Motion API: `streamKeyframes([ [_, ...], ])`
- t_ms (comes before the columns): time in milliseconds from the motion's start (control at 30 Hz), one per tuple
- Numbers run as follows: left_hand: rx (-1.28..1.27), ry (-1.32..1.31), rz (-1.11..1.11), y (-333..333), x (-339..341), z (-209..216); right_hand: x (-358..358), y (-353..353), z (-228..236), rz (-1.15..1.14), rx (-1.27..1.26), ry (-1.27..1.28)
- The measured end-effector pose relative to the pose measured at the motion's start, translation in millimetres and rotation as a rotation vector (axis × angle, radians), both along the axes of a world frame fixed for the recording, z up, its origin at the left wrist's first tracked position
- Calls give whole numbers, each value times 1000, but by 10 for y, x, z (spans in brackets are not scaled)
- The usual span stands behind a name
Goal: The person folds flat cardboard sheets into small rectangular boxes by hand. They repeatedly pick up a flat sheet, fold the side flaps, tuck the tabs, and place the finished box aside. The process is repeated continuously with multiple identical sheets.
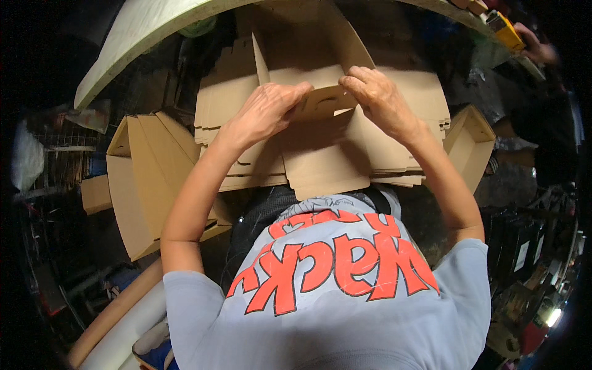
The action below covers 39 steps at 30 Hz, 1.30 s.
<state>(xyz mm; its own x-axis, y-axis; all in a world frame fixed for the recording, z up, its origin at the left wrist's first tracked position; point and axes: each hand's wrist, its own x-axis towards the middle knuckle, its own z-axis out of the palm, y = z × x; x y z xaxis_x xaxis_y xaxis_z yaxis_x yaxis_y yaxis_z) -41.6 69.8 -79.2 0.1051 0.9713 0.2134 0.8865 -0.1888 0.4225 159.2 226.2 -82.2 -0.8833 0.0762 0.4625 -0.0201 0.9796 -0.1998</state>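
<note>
Half-folded cardboard box (302,58) sat on flat cardboard stack (225,102) in front of me. My left grip (270,106) pinched end flap (322,103) near one upper corner, right grip (380,98) near other. Box looked light, stiff, creasable, probably not slippery; best held by edges near corners.
</note>
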Motion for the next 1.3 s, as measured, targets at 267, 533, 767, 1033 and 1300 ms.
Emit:
streamKeyframes([
  [267, 37, 102, -10, -20, -42, -45, -27, -28, 73, -14, -4, 39],
  [533, -69, 20, -7, 6, -35, 50, -30, -94, 129, 3, -15, -49],
  [767, -63, 32, -52, 43, -40, 45, -106, -249, 72, 41, 21, -145],
  [1033, -26, 97, 11, 20, 110, 106, 50, -385, 5, -57, 82, 101],
  [1300, 297, 217, 127, 90, -119, 135, 885, -725, -117, -6, -64, -351],
])
